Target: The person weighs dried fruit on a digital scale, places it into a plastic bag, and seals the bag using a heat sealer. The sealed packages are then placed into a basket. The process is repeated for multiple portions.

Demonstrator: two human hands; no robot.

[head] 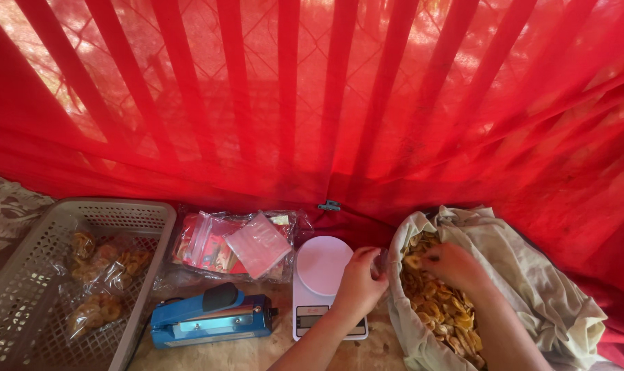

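At the lower left of the frame a grey perforated basket (23, 275) holds sealed clear packets of chips (99, 275). Right of it lies a blue heat sealer (212, 317), long axis running left to right, with a stack of empty zip pouches (236, 244) above it. A white kitchen scale (322, 282) stands at lower centre. The left hand (359, 282) hovers over the scale's right edge, fingers curled; whether it grips anything I cannot tell. The right hand (453, 266) pinches banana chips (442, 309) inside an open cloth sack (532, 288) at lower right.
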